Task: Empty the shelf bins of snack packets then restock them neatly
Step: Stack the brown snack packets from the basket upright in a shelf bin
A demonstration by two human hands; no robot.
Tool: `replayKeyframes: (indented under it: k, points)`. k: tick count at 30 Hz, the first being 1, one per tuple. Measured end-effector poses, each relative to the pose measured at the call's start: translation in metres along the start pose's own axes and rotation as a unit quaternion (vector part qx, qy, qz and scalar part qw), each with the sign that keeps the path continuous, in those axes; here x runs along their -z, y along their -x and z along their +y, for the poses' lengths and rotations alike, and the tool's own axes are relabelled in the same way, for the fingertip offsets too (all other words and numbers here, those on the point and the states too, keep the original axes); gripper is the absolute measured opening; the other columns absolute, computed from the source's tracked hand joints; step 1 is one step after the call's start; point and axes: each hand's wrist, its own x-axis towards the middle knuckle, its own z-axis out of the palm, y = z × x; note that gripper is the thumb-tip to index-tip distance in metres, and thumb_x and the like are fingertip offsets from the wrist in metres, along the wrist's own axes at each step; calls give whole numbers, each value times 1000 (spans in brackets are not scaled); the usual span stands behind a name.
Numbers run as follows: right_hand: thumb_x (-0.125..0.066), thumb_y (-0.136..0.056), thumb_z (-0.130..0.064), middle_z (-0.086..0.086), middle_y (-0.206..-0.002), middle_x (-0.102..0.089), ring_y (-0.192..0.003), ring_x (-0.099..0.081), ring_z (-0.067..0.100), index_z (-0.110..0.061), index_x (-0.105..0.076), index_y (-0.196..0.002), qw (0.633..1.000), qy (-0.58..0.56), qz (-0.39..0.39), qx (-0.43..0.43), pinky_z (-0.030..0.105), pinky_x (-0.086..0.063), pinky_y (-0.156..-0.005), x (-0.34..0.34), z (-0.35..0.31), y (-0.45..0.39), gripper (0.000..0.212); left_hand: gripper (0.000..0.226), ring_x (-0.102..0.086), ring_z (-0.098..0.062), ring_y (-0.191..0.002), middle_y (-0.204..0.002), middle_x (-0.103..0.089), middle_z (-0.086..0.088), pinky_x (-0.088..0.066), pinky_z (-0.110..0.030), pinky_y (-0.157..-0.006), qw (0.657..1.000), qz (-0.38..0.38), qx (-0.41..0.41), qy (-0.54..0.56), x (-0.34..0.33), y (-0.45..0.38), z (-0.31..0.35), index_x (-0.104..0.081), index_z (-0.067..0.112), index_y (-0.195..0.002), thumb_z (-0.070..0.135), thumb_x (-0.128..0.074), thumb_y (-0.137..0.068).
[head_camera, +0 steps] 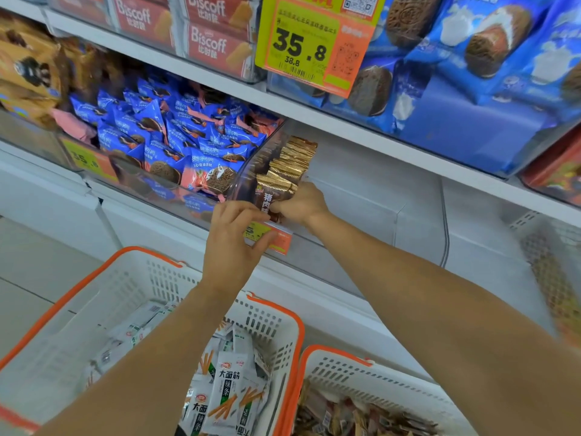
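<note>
Brown packets [284, 171] stood in a row running back into the clear bin [251, 171]; right hand [300, 204] pinched the front one, left hand [234, 243] loose-fingered just below-left.

Row of packets [284, 171] stands in the shelf bin [251, 171], right of the neighbouring bin [163, 187] of biscuits. Two baskets [270, 322] sit side by side below the shelf.

White shelf [361, 190] carries clear bins [251, 171], apparently snack-filled.
</note>
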Motion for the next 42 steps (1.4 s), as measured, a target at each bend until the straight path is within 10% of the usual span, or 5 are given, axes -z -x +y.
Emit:
replayKeyframes:
  k: [19,28,35,39,42]
  points:
    - [-92,-69,-21,11,-124,-62,-113,-63,27,-7,-43,-133,995,0,94,-23,37,-56,-90,-14,-13,2,81,30,-47,-18,-107,-107,-62,-4,-26,-6,-100,1000,-8,7,3,1,0,2,-73,11,-99,12,-87,-72]
    - [-83,-78,-21,1,-101,-69,-91,-64,14,-12,-70,-105,999,17,38,13,24,-45,-69,18,-14,22,32,32,-47,-19,-108,-108,-61,-2,-27,-8,-100,1000,-11,7,4,2,1,2,-72,12,-101,14,-87,-73]
    - [-74,-87,-9,-7,-75,-71,-70,-67,14,-20,-70,-84,964,-161,145,152,24,-56,-69,78,77,154,11,24,-57,-26,-98,-107,-60,-7,-48,-38,-84,999,8,10,-48,-7,16,49,-68,11,-102,12,-79,-81]
    - [-72,-90,-14,-6,-79,-70,-72,-64,11,-18,-69,-89,996,-71,40,19,27,-53,-71,65,208,232,5,8,-60,-19,-79,-94,-61,2,-51,-32,-69,960,-273,-54,19,-48,78,104,-64,17,-97,23,-62,-92]
    - [-63,-96,-36,4,-108,-67,-99,-62,22,-14,-66,-102,954,125,-227,-152,37,-51,-89,47,309,268,23,15,-62,-22,-93,-106,-66,-2,-53,-38,-84,815,-579,13,-31,-91,157,125,-60,19,-103,32,-60,-95]
